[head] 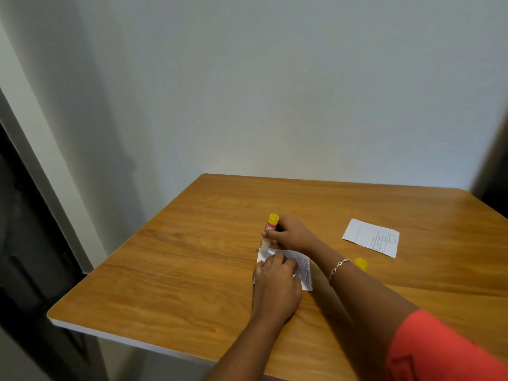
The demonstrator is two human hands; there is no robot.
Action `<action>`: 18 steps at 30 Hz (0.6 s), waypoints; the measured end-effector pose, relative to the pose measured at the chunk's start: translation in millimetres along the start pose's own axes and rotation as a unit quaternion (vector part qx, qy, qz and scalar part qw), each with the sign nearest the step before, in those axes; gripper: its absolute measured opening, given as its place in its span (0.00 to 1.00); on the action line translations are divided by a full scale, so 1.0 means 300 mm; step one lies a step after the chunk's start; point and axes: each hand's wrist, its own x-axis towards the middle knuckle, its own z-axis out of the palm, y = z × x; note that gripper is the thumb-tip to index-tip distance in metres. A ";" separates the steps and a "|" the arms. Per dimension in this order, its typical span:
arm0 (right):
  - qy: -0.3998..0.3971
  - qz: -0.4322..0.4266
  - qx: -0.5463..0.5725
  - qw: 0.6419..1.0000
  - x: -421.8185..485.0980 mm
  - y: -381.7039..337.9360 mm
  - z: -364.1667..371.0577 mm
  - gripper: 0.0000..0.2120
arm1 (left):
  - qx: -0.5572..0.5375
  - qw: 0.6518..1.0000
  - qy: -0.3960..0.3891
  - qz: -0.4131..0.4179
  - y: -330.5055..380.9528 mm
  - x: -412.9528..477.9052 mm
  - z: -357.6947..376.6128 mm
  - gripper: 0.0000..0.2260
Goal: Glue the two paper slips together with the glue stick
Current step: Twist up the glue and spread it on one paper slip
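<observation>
Centre frame, the right hand (291, 233) has its fingers wrapped round the glue stick (270, 229), which stands nearly upright with its lower end on the upper left corner of the near paper slip (305, 268). The left hand (276, 279) presses that slip to the table (178, 270), fingers laid on it. The second slip (371, 237) lies well apart at the right, and the yellow cap (361, 264) sits just behind the right wrist.

Yellow-ended glue stick (272, 223) tip-down on near slip (305, 267); second slip (371, 237) (printed, flat) well apart.
</observation>
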 end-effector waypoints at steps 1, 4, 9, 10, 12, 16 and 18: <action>0.001 0.001 0.000 1.000 -0.002 0.004 -0.004 0.07 | -0.003 1.000 -0.002 -0.002 0.000 -0.001 0.000 0.06; 0.006 0.003 -0.004 1.000 -0.016 0.017 -0.021 0.07 | -0.009 1.000 -0.018 -0.007 -0.002 -0.002 -0.002 0.07; 0.017 0.010 -0.004 1.000 -0.043 0.038 -0.051 0.07 | 0.003 0.999 -0.038 -0.013 -0.002 0.001 -0.006 0.09; 0.019 0.012 -0.002 1.000 -0.048 0.042 -0.057 0.07 | 0.000 0.999 -0.036 -0.014 -0.001 0.001 -0.006 0.09; 0.023 0.015 0.000 1.000 -0.063 0.048 -0.069 0.07 | -0.005 1.000 -0.028 -0.013 0.000 0.001 -0.007 0.08; 0.036 0.022 -0.007 0.999 -0.093 0.064 -0.091 0.10 | -0.008 1.000 -0.026 -0.013 0.003 0.002 -0.012 0.08; 0.041 0.027 -0.009 0.999 -0.104 0.072 -0.103 0.11 | -0.007 0.999 -0.029 -0.015 0.005 0.002 -0.015 0.08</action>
